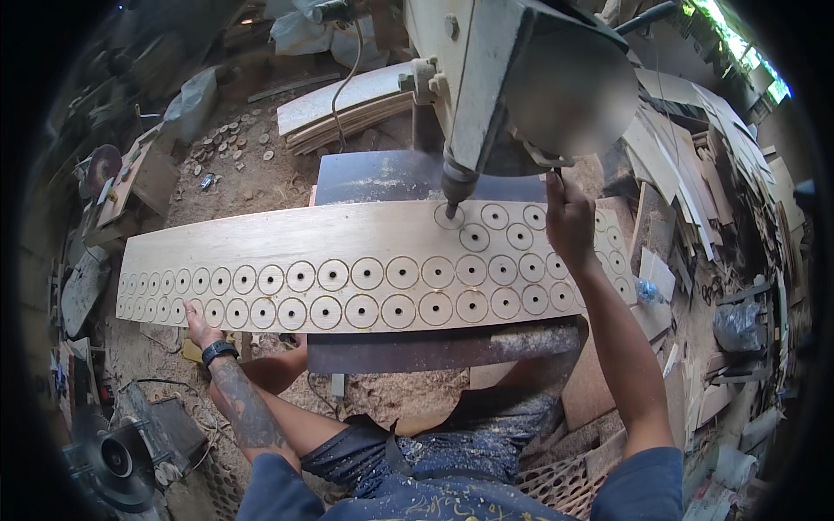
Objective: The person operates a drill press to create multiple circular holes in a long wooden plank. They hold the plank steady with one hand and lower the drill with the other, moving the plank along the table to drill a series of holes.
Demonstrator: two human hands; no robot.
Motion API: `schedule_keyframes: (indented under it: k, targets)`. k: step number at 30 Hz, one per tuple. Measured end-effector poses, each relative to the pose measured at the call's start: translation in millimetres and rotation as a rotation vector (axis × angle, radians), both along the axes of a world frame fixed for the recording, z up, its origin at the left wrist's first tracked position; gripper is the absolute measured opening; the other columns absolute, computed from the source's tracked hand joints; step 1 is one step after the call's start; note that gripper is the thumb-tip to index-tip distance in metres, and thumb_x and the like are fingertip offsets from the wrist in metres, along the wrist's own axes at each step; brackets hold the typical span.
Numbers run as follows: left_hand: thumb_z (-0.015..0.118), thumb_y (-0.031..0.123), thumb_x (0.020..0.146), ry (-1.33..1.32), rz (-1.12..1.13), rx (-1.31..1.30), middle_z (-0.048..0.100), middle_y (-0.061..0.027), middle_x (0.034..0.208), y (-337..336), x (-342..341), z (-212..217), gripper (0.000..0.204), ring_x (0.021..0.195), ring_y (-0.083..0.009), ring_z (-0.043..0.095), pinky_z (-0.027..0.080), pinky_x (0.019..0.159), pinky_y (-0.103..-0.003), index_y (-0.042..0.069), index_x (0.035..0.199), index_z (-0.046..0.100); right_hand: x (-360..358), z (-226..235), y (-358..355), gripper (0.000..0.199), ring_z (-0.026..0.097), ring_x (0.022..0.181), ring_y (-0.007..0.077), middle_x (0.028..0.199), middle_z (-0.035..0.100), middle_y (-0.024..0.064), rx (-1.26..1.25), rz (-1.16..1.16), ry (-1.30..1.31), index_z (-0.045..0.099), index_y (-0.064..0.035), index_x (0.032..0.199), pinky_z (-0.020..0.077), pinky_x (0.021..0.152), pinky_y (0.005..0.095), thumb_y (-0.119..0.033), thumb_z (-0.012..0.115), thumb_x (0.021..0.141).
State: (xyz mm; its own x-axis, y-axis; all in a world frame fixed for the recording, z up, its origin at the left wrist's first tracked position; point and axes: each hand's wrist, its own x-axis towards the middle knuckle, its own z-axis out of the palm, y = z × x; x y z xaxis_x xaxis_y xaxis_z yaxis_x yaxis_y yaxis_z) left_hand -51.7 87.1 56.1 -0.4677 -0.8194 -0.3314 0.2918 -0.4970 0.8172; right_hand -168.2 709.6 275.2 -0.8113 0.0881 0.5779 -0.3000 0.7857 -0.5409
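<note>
Drill press [473,82] cut off by top edge, round front [570,91] blurred, left hand [201,328] partly hidden under wooden board [287,234]

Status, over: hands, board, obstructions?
Left hand grips near edge of long, pale, ring-marked wooden board; right hand on dark drill-press handle. Board lies across dark rectangular table, grey metal drill bit at far edge. Loose pale sawdust on table.

One left hand [202,332], one right hand [571,217], one board [347,234], one drill bit [451,211]
Two hands show, past eight and past two o'clock; one wristband [219,351] sits at eight; scattered discs [268,154] at ten are too small to count.
</note>
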Motion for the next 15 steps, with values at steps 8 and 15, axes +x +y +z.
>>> schedule_keyframes:
  k: [8,15]
  targets:
    - [0.045,0.054,0.099,-0.036,0.125,0.014,0.049,-0.0196,0.142,4.3,0.6,5.0,0.074,0.124,-0.0325,0.054,0.048,0.103,-0.044,-0.007,0.142,0.040,44.5,214.5,4.5,0.026,0.057,0.064,0.0219,0.080,0.063,0.0099,0.880,-0.081,-0.089,0.070,-0.0044,0.095,0.0475,0.065,0.0381,-0.030,0.068,0.091]
    - [0.042,0.053,0.100,-0.315,0.252,0.007,0.044,-0.0220,0.147,20.7,-4.6,23.1,0.076,0.128,-0.0336,0.052,0.046,0.104,-0.041,-0.009,0.143,0.039,-39.3,323.5,-46.6,0.023,0.068,0.070,0.0197,0.079,0.072,0.0121,0.817,-0.166,0.020,0.074,-0.0014,0.091,0.0542,0.070,0.0351,-0.021,0.064,0.090]
